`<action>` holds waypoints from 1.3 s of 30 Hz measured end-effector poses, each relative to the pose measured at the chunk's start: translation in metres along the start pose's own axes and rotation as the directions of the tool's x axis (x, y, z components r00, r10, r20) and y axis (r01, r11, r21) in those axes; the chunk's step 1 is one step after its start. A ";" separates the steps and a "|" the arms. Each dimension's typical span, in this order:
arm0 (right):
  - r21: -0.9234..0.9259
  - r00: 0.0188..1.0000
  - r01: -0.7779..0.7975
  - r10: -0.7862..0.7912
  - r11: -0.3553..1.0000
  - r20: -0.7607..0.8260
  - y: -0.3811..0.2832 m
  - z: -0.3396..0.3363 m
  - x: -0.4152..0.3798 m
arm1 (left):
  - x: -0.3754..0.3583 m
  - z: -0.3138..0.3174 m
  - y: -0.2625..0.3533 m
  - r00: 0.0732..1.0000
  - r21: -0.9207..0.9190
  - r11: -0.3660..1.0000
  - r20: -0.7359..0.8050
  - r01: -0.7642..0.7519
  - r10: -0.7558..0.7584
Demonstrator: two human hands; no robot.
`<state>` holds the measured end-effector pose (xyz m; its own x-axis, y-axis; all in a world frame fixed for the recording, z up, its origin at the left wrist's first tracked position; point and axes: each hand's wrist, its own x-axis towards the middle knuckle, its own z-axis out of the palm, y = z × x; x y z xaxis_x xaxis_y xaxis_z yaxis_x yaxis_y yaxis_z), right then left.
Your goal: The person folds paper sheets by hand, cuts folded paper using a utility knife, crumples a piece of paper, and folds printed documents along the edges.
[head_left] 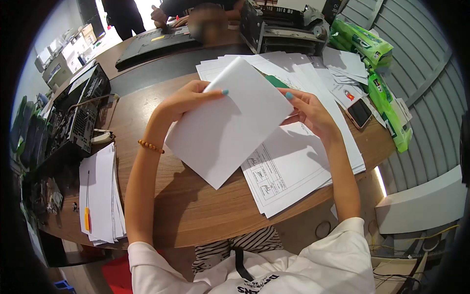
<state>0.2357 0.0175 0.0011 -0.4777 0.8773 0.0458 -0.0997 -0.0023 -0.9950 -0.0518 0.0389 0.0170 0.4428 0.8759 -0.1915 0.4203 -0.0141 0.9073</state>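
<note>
White, blank and folded, the sheet of paper point(227, 122) is held up above the round brown wooden desk point(196, 210), tilted so that one corner points down toward the person. The left hand point(183, 100) grips its upper left edge, thumb on the near face and fingers behind. The right hand point(308, 110) pinches the upper right corner, a turquoise nail showing on each thumb. A string of amber beads point(150, 146) circles the left wrist.

Just under the sheet and to its right lies a spread stack of printed white forms point(284, 171), some with small drawings and tables, reaching to the desk's near edge. More loose white papers point(293, 68) fan out behind the hands. A smartphone with a dark screen point(359, 112) rests on those papers at the right, near green plastic packages point(382, 73).

At the desk's left edge sits a second pile of white sheets point(100, 193) with an orange-handled screwdriver point(87, 210) lying on it. Open computer cases point(78, 117) stand farther left. Across the desk, another person's hand point(159, 17) rests by a dark flat device point(152, 43).
</note>
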 end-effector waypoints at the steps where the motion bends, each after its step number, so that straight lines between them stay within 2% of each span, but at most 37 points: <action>1: -0.049 0.999 -0.005 0.003 0.999 -0.032 0.001 0.003 0.000 | 0.000 -0.003 -0.003 1.000 -0.043 0.999 -0.003 -0.006 0.006; 5: -0.025 1.000 0.000 0.000 1.000 -0.021 0.005 0.002 0.001 | 0.004 -0.003 -0.009 1.000 -0.101 0.995 0.001 0.002 -0.002; 12: -0.070 0.993 -0.019 0.011 0.997 -0.115 0.004 0.004 0.000 | 0.007 -0.001 -0.015 0.999 -0.073 0.997 -0.017 -0.034 0.032; 14: -0.077 0.991 -0.022 0.012 0.997 -0.130 0.004 0.006 0.000 | 0.005 0.002 -0.013 0.995 -0.024 1.000 -0.096 0.017 -0.019; 17: -0.008 0.991 0.009 -0.010 1.000 -0.132 0.007 0.007 0.003 | 0.011 0.000 -0.019 0.993 -0.084 0.996 -0.116 -0.022 0.012; 19: 0.119 0.997 0.076 -0.071 0.990 -0.044 0.014 0.008 0.005 | 0.011 0.003 -0.020 0.987 -0.122 0.992 -0.158 -0.027 0.008; 20: 0.116 0.996 0.078 -0.073 0.990 -0.046 0.016 0.009 0.005 | 0.012 0.004 -0.020 0.980 -0.159 0.987 -0.197 -0.034 0.002; 26: -0.018 0.993 -0.100 0.099 0.995 -0.062 0.024 0.020 0.006 | 0.020 0.011 -0.027 0.984 -0.213 0.976 -0.177 -0.053 0.014; 39: -0.040 0.993 -0.072 0.068 0.997 -0.099 0.022 0.021 0.005 | 0.018 0.015 -0.022 0.987 -0.206 0.974 -0.148 -0.097 0.067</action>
<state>0.2124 0.0119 -0.0190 -0.3942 0.9185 -0.0311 -0.0298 -0.0466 -0.9985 -0.0410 0.0476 -0.0125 0.3477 0.9348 -0.0727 0.2027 0.0008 0.9793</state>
